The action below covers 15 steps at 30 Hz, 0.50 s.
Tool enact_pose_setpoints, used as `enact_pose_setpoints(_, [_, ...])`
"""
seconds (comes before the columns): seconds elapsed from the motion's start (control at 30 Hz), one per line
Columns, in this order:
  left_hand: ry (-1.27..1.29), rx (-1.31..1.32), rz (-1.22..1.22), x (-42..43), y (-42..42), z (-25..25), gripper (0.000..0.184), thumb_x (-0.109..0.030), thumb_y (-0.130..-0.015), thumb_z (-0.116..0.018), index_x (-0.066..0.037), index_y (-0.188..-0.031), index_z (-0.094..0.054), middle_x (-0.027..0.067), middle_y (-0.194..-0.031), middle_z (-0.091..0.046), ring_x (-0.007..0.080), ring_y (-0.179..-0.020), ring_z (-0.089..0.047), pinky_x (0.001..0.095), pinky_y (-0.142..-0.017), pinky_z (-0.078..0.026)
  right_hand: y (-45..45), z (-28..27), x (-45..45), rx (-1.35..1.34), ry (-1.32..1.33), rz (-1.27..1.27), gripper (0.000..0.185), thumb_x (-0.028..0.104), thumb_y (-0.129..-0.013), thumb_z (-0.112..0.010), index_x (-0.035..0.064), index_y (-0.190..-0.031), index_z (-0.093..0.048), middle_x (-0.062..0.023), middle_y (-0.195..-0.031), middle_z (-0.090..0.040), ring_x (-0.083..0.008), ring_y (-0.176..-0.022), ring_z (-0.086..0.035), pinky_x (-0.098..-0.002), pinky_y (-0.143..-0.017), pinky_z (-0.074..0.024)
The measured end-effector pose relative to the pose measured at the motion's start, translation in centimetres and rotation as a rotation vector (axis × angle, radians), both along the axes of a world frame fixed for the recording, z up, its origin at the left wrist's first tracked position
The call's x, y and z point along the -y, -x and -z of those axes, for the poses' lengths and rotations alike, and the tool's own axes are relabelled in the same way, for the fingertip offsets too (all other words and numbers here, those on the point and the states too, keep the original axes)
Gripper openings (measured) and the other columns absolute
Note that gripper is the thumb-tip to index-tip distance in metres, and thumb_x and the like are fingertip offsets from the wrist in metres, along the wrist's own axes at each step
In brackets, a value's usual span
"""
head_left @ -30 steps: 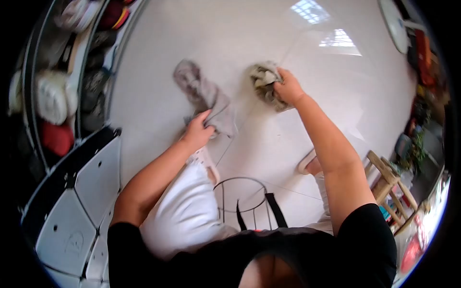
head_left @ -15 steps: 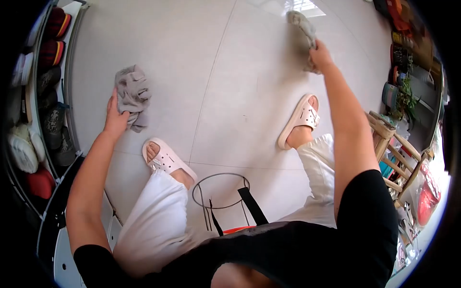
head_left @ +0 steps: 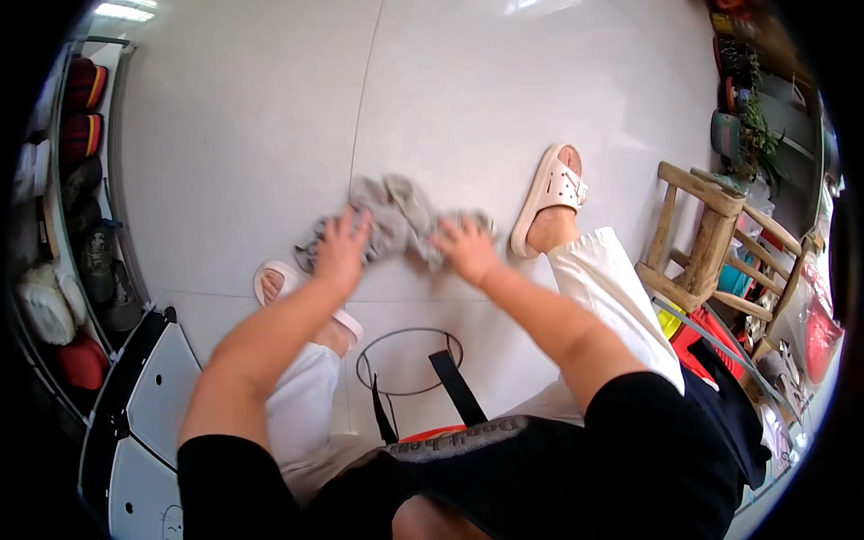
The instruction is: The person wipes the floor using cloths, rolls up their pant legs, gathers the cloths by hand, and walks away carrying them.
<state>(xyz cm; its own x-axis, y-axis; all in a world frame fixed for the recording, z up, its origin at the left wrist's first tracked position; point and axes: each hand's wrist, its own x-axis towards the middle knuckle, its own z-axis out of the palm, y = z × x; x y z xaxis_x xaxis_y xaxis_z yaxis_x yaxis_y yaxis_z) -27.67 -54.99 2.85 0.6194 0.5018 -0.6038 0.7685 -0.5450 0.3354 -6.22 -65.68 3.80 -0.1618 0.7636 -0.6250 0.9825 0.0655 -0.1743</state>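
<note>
Two rumpled grey cloths lie bunched together on the floor in front of me, slightly smeared by motion. My left hand (head_left: 338,250) rests on the left cloth (head_left: 382,234), fingers spread over it. Over the lighter grey cloth (head_left: 409,200) and its right end is my right hand (head_left: 468,250), its fingers also apart and touching the fabric. Where one cloth stops and the other starts is hard to make out. Both hands are low, between my two feet, and partly cover the cloths.
My pale sandals (head_left: 544,193) stand either side of the cloths. A round wire frame (head_left: 409,331) is below my hands. At right stands a wooden chair (head_left: 693,225); at left, a shoe rack (head_left: 112,180) with slippers and white storage panels (head_left: 162,378).
Both hands came inward from wide apart, bringing the two cloths together in the middle. Their grasping fingers now lie spread on the fabric. The view has shifted a little.
</note>
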Motion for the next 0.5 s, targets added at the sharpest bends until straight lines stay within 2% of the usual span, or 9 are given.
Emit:
enact_pose_setpoints(0.07, [0.056,-0.029,0.082,3.1,-0.1,0.0,0.06,-0.004,-0.069,-0.046,-0.017,-0.126,-0.029,0.0122,-0.123,-0.031,0.0324,-0.109,-0.034,0.04,-0.082,-0.039,1.6,-0.6,3.6,-0.122,0.192,0.104,0.045,0.012,-0.07,-0.047,0.0284,-0.112,-0.047,-0.0039,-0.125,-0.033,-0.0329,-0.112,-0.032,-0.046,-0.085,-0.0351])
enact_pose_setpoints(0.17, [0.434,0.106,-0.154,5.7,1.6,-0.5,0.055,-0.006,-0.065,-0.052,-0.011,-0.119,-0.04,0.0142,-0.111,-0.04,0.0289,-0.1,-0.042,0.0351,-0.081,-0.04,1.8,-2.5,2.1,-0.305,0.577,0.22,0.043,0.01,-0.064,-0.053,0.0174,-0.106,-0.052,-0.0081,-0.115,-0.043,-0.0326,-0.104,-0.039,-0.0359,-0.085,-0.0381])
enact_pose_setpoints(0.2, [0.535,0.177,-0.267,5.9,1.9,-0.5,0.052,-0.007,-0.065,-0.053,-0.009,-0.116,-0.044,0.0148,-0.106,-0.043,0.0281,-0.095,-0.046,0.0332,-0.079,-0.041,0.7,-2.7,1.3,-0.314,0.56,0.194,0.043,0.01,-0.064,-0.053,0.0174,-0.106,-0.052,-0.0081,-0.115,-0.043,-0.0326,-0.104,-0.039,-0.0359,-0.085,-0.0381])
enact_pose_setpoints(0.23, [0.515,0.17,-0.285,4.9,2.4,-1.6,0.052,-0.007,-0.065,-0.053,-0.009,-0.116,-0.044,0.0148,-0.106,-0.043,0.0281,-0.095,-0.046,0.0332,-0.079,-0.041,-0.3,-2.9,0.4,-0.478,0.52,0.214,0.042,0.009,-0.064,-0.053,0.0129,-0.105,-0.052,-0.0102,-0.113,-0.044,-0.032,-0.102,-0.041,-0.0347,-0.086,-0.0377])
enact_pose_setpoints(0.3, [0.691,0.424,-0.463,2.7,3.5,-3.5,0.049,-0.008,-0.062,-0.056,-0.005,-0.11,-0.049,0.0169,-0.1,-0.045,0.0286,-0.088,-0.049,0.0302,-0.075,-0.042,-2.4,-5.8,-3.5,-0.744,0.47,0.285,0.042,0.006,-0.063,-0.051,0.0042,-0.105,-0.05,-0.0148,-0.108,-0.047,-0.0308,-0.097,-0.045,-0.0321,-0.086,-0.0373])
enact_pose_setpoints(0.33, [0.623,0.543,-0.498,1.8,4.4,-3.7,0.044,-0.003,-0.064,-0.052,-0.004,-0.108,-0.05,0.0133,-0.098,-0.049,0.0234,-0.086,-0.052,0.0274,-0.071,-0.043,-4.1,-5.4,-4.3,-0.767,0.297,0.272,0.042,0.006,-0.068,-0.048,0.006,-0.109,-0.047,-0.0118,-0.101,-0.051,-0.0247,-0.092,-0.049,-0.0306,-0.08,-0.0406])
enact_pose_setpoints(0.4, [1.03,0.635,-0.882,-2.2,5.9,-6.2,0.044,0.006,-0.065,-0.046,-0.001,-0.109,-0.047,0.0074,-0.101,-0.052,0.0169,-0.094,-0.05,0.026,-0.078,-0.042,-4.8,-11.1,-9.5,-0.737,0.545,1.089,0.038,0.006,-0.07,-0.049,0.005,-0.108,-0.048,-0.0057,-0.098,-0.053,-0.0158,-0.087,-0.05,-0.0268,-0.075,-0.0423])
enact_pose_setpoints(0.43, [0.993,0.701,-0.97,-4.3,6.6,-7.9,0.043,0.006,-0.066,-0.045,-0.001,-0.109,-0.046,0.0056,-0.099,-0.053,0.0148,-0.092,-0.05,0.0248,-0.077,-0.042,-8.1,-7.8,-9.1,-0.753,0.398,1.109,0.04,0.008,-0.072,-0.049,0.0059,-0.111,-0.045,-0.0038,-0.096,-0.053,-0.0136,-0.082,-0.05,-0.026,-0.071,-0.0429])
enact_pose_setpoints(0.5, [0.847,0.774,-1.124,-8.0,8.9,-8.6,0.041,0.005,-0.068,-0.043,-0.001,-0.109,-0.046,0.0054,-0.096,-0.054,0.0129,-0.09,-0.051,0.0239,-0.076,-0.042,-8.9,-10.2,-13.3,-0.441,0.226,1.115,0.043,0.007,-0.072,-0.047,0.0066,-0.115,-0.042,-0.0048,-0.094,-0.053,-0.0136,-0.08,-0.05,-0.0267,-0.07,-0.0424])
